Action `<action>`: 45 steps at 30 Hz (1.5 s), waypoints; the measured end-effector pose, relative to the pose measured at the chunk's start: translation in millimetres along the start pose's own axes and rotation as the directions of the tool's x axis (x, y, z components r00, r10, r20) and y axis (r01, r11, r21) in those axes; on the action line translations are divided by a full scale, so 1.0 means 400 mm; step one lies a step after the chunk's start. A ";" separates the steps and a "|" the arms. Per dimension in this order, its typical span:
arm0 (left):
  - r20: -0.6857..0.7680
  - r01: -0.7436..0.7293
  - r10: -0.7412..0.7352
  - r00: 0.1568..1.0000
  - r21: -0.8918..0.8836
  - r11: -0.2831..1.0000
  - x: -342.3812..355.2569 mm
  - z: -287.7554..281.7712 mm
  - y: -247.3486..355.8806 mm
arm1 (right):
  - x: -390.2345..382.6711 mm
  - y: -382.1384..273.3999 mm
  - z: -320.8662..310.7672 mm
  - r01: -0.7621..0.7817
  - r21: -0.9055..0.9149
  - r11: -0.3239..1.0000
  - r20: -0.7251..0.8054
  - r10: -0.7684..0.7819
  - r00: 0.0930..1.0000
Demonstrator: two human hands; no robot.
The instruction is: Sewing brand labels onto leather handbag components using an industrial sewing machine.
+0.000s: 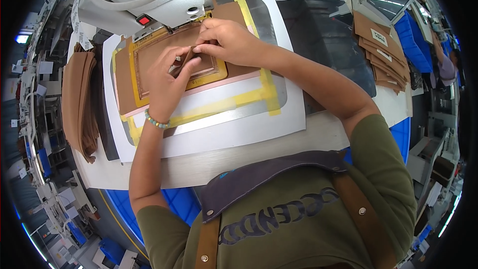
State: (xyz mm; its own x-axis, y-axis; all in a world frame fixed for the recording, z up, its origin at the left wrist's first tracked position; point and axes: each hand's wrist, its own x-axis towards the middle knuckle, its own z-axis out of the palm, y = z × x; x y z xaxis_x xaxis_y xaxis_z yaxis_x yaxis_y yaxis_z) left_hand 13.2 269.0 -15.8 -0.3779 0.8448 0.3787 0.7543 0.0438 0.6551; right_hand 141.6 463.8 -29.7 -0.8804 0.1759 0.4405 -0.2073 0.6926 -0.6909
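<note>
Left hand (169, 79) and right hand (226, 42) pinch brown fabric (186, 63), upper centre.
Below, white sheet (249, 132) edge crosses pale desk (224, 158), centre.

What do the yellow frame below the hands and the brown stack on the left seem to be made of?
Yellow frame: smooth, perhaps plastic or painted metal, given its even colour. Brown stack: matt, likely fabric; its layers bend softly.

We view the worktable (219, 165) through one head-worn fisheye camera, facing steeply downward at close range, with the wearer's chest (303, 234) filling the lower area and the left hand (167, 72) and right hand (226, 41) above centre.
</note>
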 end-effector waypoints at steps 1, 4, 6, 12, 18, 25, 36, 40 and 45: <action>-0.048 0.099 -0.102 0.994 -0.057 0.993 0.004 0.011 -0.006 | -0.002 0.001 0.000 0.011 0.003 1.000 -0.001 -0.011 1.000; -0.060 0.275 -0.324 0.944 -0.395 0.876 0.019 0.039 -0.029 | -0.005 -0.004 -0.004 0.021 0.075 0.997 -0.070 -0.016 0.997; -0.031 0.327 -0.432 0.901 -0.605 0.726 0.017 0.042 -0.038 | -0.008 -0.013 -0.004 0.084 0.026 0.996 -0.176 -0.078 0.981; -0.015 0.368 -0.476 0.879 -0.615 0.698 -0.003 0.032 -0.026 | -0.009 -0.036 0.026 0.213 -0.150 0.965 -0.245 -0.245 0.938; -0.035 0.356 -0.451 0.892 -0.561 0.747 -0.006 0.039 -0.025 | -0.015 -0.035 0.035 0.215 -0.250 0.944 -0.228 -0.274 0.934; -0.059 0.340 -0.431 0.900 -0.524 0.781 -0.017 0.046 -0.024 | -0.009 -0.037 0.046 0.290 -0.327 0.899 -0.236 -0.375 0.897; -0.173 0.040 -0.037 0.984 0.014 0.999 -0.009 0.034 0.047 | -0.006 -0.036 0.019 0.353 -0.490 0.797 -0.071 -0.440 0.895; -0.165 0.086 -0.094 0.982 -0.056 0.995 -0.008 0.035 0.039 | 0.001 -0.035 0.008 0.287 -0.377 0.880 -0.176 -0.372 0.911; -0.116 0.274 -0.303 0.946 -0.214 0.938 -0.016 0.045 0.000 | -0.004 -0.027 -0.034 0.158 -0.236 0.959 -0.231 -0.213 0.949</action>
State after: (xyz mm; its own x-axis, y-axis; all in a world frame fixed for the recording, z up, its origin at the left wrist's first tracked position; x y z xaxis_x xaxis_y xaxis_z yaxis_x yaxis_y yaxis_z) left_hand 25.2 273.2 -29.9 -0.6483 0.7239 0.2360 0.4891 0.1584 0.8578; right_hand 150.8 465.6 -15.3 -0.6926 0.1811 0.6982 -0.2374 0.8569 -0.4576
